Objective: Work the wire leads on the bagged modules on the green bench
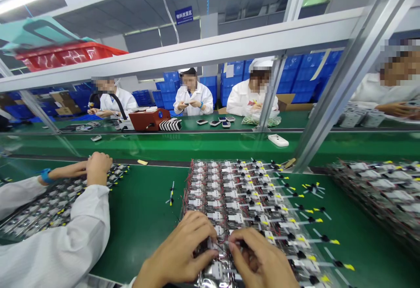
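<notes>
My left hand [179, 253] and my right hand [259, 259] rest at the near edge of a large tray of small wired parts [249, 200] with white connectors, red wires and black-and-yellow tips. Both hands have their fingers curled and pinched on one of the wired parts [219, 248] in the nearest rows. The fingertips of the two hands almost meet over it. The tray lies on a green bench mat [144, 218].
A co-worker's white sleeve [59, 240] and hands [96, 167] work a second tray of parts [42, 205] at left. A third tray [380, 191] lies at right. A slanted metal post [334, 91] rises behind. Several people in white sit beyond a green conveyor [210, 145].
</notes>
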A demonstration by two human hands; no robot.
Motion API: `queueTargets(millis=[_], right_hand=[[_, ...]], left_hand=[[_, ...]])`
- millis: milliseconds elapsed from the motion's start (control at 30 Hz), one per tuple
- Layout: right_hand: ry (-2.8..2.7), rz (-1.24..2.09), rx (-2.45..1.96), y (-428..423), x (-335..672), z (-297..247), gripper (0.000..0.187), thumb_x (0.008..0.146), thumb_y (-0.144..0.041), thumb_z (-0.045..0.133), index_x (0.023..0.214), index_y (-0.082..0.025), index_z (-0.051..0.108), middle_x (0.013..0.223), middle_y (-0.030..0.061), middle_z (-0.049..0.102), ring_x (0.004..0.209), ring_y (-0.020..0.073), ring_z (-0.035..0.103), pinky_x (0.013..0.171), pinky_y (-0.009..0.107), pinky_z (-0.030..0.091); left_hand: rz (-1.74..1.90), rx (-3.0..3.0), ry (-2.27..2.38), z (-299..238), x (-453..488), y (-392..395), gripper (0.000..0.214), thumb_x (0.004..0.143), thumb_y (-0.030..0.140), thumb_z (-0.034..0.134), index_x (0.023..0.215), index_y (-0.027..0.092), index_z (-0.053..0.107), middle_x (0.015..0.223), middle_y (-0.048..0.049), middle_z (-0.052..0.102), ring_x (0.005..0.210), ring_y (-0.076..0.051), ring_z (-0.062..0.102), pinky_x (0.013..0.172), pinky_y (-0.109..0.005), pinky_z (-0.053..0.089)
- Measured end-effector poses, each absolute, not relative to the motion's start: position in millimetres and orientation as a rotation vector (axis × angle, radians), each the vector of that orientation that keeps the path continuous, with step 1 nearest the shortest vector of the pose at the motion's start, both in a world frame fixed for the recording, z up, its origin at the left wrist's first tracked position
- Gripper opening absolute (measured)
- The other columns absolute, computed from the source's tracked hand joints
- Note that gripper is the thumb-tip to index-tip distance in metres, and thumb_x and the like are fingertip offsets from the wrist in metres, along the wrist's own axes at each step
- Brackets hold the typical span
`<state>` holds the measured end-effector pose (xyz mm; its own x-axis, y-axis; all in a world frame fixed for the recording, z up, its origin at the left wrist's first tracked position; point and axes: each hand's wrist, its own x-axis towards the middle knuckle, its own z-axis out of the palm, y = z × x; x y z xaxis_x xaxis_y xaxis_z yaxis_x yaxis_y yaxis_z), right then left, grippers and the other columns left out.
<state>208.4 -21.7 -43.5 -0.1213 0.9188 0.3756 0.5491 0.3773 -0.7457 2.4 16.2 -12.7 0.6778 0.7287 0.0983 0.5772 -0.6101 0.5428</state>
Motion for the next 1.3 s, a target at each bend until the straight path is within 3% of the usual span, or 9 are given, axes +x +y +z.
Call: queueTargets(millis=[333, 533, 800, 900, 1000, 1300], right_hand=[[-1.839, 0.601, -1.307, -15.1, 200.7, -54.8, 0.027, 0.098, -0.024, 0.038, 0.092, -0.021, 0.064, 0.084, 0.0004, 0.06, 0.058, 0.0135, 0.057, 0.059, 0.025, 0.043], [-1.873, 0.63, -1.329, -15.0, 201.9, -55.9, 0.024, 0.095, -0.023, 0.041, 0.09, -0.022, 0.064, 0.08, -0.0011, 0.059, 0.058, 0.0143, 0.055, 0.059, 0.025, 0.041], [-1.926, 0.606, -1.339, -14.9, 200.2, -54.1, 0.026, 0.095, -0.018, 0.039, 0.089, -0.021, 0.064, 0.079, -0.0006, 0.057, 0.056, 0.0145, 0.053, 0.057, 0.026, 0.038], [-1.94, 0.607, -1.342, -15.0, 201.1, -53.6, 0.025, 0.095, -0.017, 0.04, 0.087, -0.021, 0.063, 0.078, -0.0007, 0.057, 0.056, 0.0145, 0.054, 0.058, 0.025, 0.038], [-1.956, 0.612, -1.355, -15.0, 201.9, -54.0, 0.025, 0.095, -0.018, 0.04, 0.087, -0.021, 0.064, 0.078, 0.0001, 0.058, 0.058, 0.015, 0.055, 0.058, 0.025, 0.038], [-1.954, 0.599, -1.371, -15.5, 201.9, -51.3, 0.024, 0.094, -0.015, 0.043, 0.084, -0.022, 0.064, 0.075, -0.001, 0.056, 0.055, 0.0141, 0.054, 0.057, 0.024, 0.038]], left_hand=[[0.462, 2.408, 0.956, -15.5, 2.8, 18.1, 0.019, 0.101, 0.037, 0.049, 0.104, 0.022, 0.061, 0.102, -0.0043, 0.063, 0.1, -0.02, 0.052, 0.096, -0.035, 0.036], [0.473, 2.364, 0.988, -15.6, 2.8, 18.0, 0.018, 0.097, 0.038, 0.056, 0.099, 0.021, 0.057, 0.101, -0.0032, 0.062, 0.099, -0.019, 0.051, 0.095, -0.033, 0.037], [0.39, 2.454, 0.945, -12.8, 5.0, 16.3, 0.009, 0.097, 0.017, 0.054, 0.092, 0.022, 0.06, 0.1, -0.0016, 0.059, 0.1, -0.017, 0.05, 0.091, -0.03, 0.036], [0.407, 2.411, 0.957, -14.4, 4.7, 16.7, 0.005, 0.098, 0.025, 0.055, 0.097, 0.021, 0.058, 0.102, -0.0028, 0.06, 0.1, -0.018, 0.051, 0.092, -0.031, 0.037], [0.457, 2.336, 0.984, -16.7, 4.5, 17.2, 0.016, 0.098, 0.035, 0.056, 0.104, 0.02, 0.056, 0.105, -0.0041, 0.061, 0.101, -0.019, 0.051, 0.095, -0.032, 0.038], [0.457, 2.312, 0.992, -14.8, 3.9, 17.2, 0.025, 0.098, 0.043, 0.052, 0.108, 0.021, 0.058, 0.106, -0.0056, 0.063, 0.101, -0.021, 0.053, 0.095, -0.033, 0.04]])
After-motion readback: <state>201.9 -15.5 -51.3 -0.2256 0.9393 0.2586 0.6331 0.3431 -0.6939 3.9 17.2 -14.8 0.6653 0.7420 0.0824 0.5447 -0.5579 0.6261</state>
